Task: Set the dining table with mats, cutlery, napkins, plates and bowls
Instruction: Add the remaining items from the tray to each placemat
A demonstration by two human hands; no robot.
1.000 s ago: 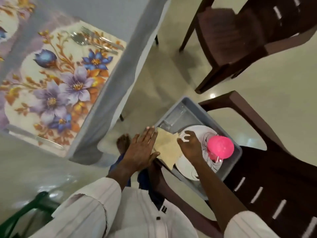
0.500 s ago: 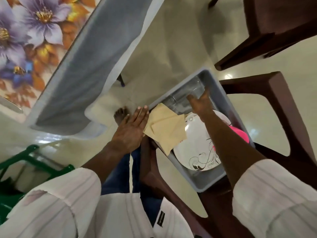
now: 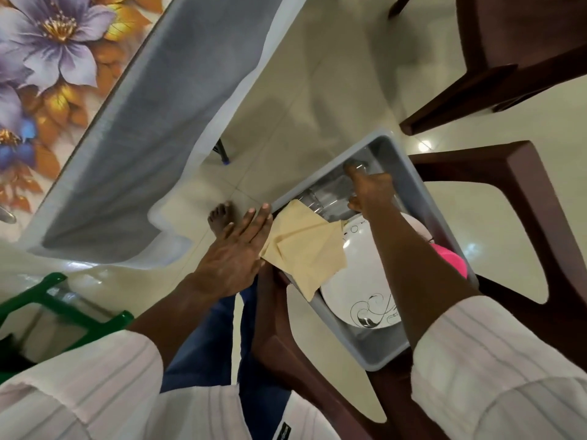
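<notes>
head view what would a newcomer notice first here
The grey tub on the brown chair draws the eye, holding a white swirl-patterned plate, beige napkins draped over its left rim and a pink bowl at its right side. The right hand reaches into the tub's far end among clear glasses, while the left hand lies flat beside the napkins. The bright floral mat fills the upper left corner.
</notes>
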